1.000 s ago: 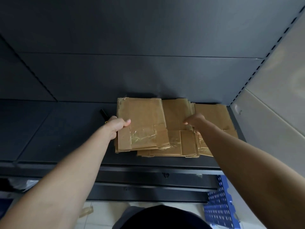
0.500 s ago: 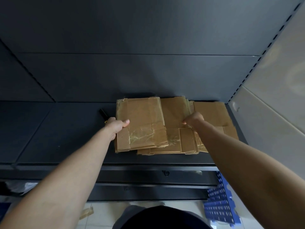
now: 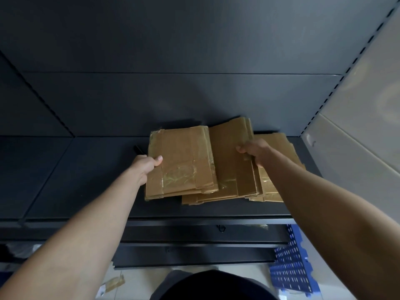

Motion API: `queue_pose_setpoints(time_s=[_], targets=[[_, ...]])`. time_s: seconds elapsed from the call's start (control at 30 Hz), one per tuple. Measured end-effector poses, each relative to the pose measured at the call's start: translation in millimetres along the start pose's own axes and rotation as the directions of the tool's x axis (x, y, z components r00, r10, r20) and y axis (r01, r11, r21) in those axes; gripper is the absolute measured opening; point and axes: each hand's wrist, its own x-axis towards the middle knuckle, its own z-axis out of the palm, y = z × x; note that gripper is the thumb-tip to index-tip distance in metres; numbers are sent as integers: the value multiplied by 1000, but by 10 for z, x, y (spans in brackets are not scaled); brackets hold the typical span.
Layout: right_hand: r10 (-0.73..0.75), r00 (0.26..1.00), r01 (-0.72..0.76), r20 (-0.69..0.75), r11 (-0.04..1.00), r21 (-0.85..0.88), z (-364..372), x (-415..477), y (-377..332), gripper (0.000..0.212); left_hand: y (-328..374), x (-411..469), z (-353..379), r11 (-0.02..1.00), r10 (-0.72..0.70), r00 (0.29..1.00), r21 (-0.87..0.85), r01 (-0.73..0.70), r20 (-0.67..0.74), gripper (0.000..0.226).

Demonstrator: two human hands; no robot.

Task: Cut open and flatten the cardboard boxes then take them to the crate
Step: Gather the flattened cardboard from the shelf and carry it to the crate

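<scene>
Several flattened brown cardboard boxes [image 3: 229,161] with clear tape lie in an overlapping stack on a dark metal shelf [image 3: 91,182]. My left hand [image 3: 147,164] grips the left edge of the top taped piece [image 3: 179,161], thumb on top. My right hand [image 3: 253,152] grips the middle piece at its right side, and that piece's far edge is tilted up off the stack. More flat cardboard [image 3: 279,146] lies under and to the right of my right arm. A blue perforated plastic crate [image 3: 290,265] stands on the floor at the lower right.
A small black tool [image 3: 138,149] lies on the shelf just behind my left hand. The shelf's dark back panel rises close behind the stack. A pale wall [image 3: 357,126] closes the right side. Tape scraps [image 3: 114,282] lie on the tiled floor below.
Both hands have tightened on the stack and raised it; the middle piece's far edge now lifts off the shelf, and the cardboard has shifted slightly toward me.
</scene>
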Motion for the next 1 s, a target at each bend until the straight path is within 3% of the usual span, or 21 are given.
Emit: queue_pose_setpoints(time_s=[0.07,0.2,0.5,0.57,0.63,0.7,0.8,0.87,1.0], targets=[[-33,998,33,-60,999,-4,-25,-9,-65,15,26,15,-92,1000,17,1000,-18,-17,-11,29],[-76,989,81,-127,996,35,-53,-96,-221,23,80,24,-331,997,44,999,-58,-46,-27,19],[-174,982,182,-73,976,120,477,-273,-317,41,-151,-42,-1283,994,29,982,-100,-48,-188,19],[-194,979,200,-67,974,103,637,-299,-334,46,-284,-23,-1518,995,-2,973,-98,-21,-229,30],[-210,975,215,-72,974,73,767,-312,-354,43,-432,29,-1754,996,-33,963,-93,9,-266,55],[-212,974,217,-74,975,56,854,-322,-371,43,-572,81,-1949,998,-51,957,-52,38,-286,65],[-209,977,213,-52,974,83,961,-356,-390,41,-714,106,-2123,997,-34,937,51,55,-348,49],[-198,980,199,-22,973,116,1061,-394,-391,35,-757,136,-2191,991,-12,923,119,62,-385,55],[-154,988,148,32,980,136,1334,-472,-362,34,-716,226,-2196,966,107,914,259,-2,-391,65]])
